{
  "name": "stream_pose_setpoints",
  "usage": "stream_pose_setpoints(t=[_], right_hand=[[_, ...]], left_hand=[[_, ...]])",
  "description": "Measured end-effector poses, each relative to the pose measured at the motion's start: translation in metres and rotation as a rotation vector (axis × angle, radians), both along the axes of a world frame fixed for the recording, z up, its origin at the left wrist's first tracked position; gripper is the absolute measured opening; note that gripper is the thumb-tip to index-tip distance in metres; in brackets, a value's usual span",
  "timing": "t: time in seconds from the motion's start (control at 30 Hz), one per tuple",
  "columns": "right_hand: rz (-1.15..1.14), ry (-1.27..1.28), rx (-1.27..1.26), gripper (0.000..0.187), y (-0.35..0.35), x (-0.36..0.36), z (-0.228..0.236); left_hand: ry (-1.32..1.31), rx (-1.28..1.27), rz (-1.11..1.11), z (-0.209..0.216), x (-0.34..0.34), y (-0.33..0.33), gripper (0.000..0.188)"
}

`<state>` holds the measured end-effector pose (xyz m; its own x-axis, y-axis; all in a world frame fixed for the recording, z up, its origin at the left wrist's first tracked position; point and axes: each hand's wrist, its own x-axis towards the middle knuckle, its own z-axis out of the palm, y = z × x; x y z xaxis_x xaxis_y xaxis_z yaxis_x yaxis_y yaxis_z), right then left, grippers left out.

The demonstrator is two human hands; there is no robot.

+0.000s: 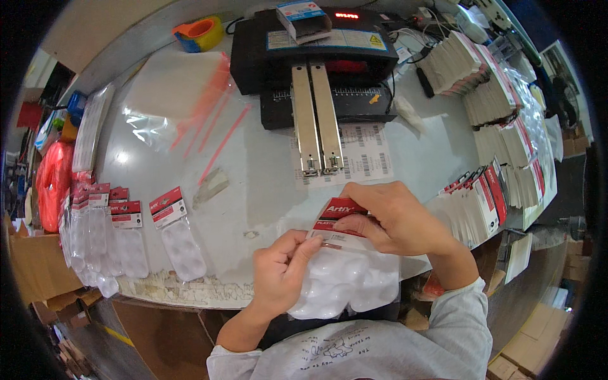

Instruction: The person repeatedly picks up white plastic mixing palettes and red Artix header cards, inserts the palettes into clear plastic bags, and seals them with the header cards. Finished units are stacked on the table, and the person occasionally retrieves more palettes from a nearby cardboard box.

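In front of my body is a white plastic palette (348, 285) with rounded wells, in a clear bag. A red and white header card (324, 223) sits at the bag's top edge. My left hand (278, 272) pinches the card's lower left corner and the bag between thumb and fingers. Higher up and to the right, my right hand (396, 218) is closed on the card, its thumb across the front and its fingers behind. Part of the card is hidden by this hand.
A black machine (253, 66) with two metal rails stands at the back, over a printed label sheet (383, 171). Stacked header cards (465, 212) line the right side. Carded palettes (180, 250) lie left, below clear bags (158, 95). A tape roll (202, 41) is behind.
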<state>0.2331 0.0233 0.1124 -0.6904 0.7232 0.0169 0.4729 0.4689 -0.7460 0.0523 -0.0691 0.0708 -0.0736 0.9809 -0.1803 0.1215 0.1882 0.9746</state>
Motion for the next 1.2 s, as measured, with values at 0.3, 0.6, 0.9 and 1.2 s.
stream_pose_setpoints(t=[0.3,0.6,0.9,1.2], right_hand=[[-0.327,0.130,-0.867,0.024,-0.014,0.023,-0.023],[-0.318,0.332,-1.045,0.018,-0.026,0.024,-0.019],[-0.638,0.484,-1.018,0.017,0.012,0.005,-0.076],[-0.568,0.577,-0.886,0.017,0.017,0.006,-0.090]], left_hand=[[-0.219,0.039,0.335,-0.017,-0.011,-0.002,0.019],[-0.194,-0.026,0.262,-0.018,-0.014,-0.009,0.020],[0.058,-0.148,0.150,-0.062,-0.014,0.053,0.032],[-0.106,0.037,0.189,-0.085,-0.008,0.063,0.026]])
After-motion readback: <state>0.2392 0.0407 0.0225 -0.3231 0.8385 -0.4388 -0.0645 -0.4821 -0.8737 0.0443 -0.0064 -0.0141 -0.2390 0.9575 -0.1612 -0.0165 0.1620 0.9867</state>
